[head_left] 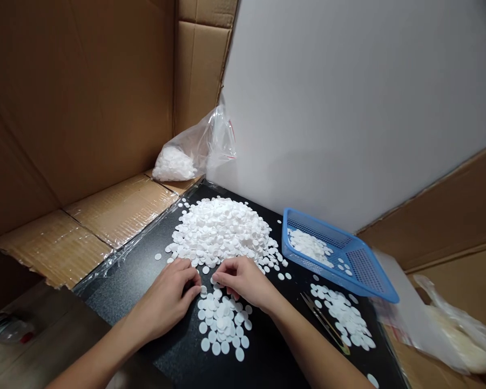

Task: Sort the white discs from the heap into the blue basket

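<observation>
A large heap of small round white discs (222,229) lies on the black tabletop. My left hand (176,289) rests at its near edge, fingers curled towards the thumb. A disc shows beside that thumb tip; whether it is held I cannot tell. Just across from it, my right hand (245,281) is closed in a pinch, with a white disc (214,280) at the fingertips. Below and between both hands is a smaller loose pile of the same discs (224,324), some overlapping, others lying singly.
A blue plastic basket (358,286) at right holds more discs. Tweezers (326,324) lie beside another small disc pile (348,319). A clear bag (178,162) of white pieces leans in the back corner. Cardboard (117,210) borders the table's left; a bottle (10,328) lies on the floor.
</observation>
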Available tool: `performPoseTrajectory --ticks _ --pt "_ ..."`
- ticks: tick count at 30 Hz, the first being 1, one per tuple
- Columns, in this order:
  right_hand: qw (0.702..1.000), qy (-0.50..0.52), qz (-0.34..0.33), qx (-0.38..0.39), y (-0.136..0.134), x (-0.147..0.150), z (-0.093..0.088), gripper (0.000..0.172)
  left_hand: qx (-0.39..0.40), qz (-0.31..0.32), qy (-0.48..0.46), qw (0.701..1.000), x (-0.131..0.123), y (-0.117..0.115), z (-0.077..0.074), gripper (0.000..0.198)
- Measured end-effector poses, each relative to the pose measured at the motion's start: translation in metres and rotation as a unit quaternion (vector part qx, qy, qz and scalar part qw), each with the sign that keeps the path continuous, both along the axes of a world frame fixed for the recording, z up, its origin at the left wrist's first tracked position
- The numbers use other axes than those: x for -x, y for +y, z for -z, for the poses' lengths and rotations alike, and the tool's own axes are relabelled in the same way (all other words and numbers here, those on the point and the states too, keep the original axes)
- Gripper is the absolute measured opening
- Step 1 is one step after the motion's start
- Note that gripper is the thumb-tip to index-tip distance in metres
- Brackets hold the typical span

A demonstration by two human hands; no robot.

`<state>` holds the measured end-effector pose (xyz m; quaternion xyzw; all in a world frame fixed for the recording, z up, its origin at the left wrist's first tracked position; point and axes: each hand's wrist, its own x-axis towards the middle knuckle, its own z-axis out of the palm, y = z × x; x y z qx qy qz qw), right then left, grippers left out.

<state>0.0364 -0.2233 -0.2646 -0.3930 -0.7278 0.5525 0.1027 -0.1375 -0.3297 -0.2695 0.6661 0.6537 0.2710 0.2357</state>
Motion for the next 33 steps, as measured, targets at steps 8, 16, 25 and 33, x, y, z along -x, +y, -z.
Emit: performPoseTrajectory --ticks 8,16,25,33 --pt "0.995 -0.014 -0.043 -0.085 0.001 -0.002 0.001 0.010 -0.007 0.002 0.016 1.000 -0.001 0.001 0.003 0.011" --pt "0.961 -0.009 -0.083 -0.262 -0.005 0.006 0.002 0.014 -0.095 -0.049 -0.004 0.994 0.016 0.002 0.009 0.010" --pt "0.925 -0.025 -0.123 -0.359 -0.001 0.005 0.009 0.014 -0.106 -0.017 0.126 0.986 0.014 0.009 0.014 0.010" --pt "0.939 -0.016 -0.118 -0.323 -0.001 0.003 0.001 0.012 -0.116 0.002 0.133 0.984 0.013 0.013 0.011 0.015"
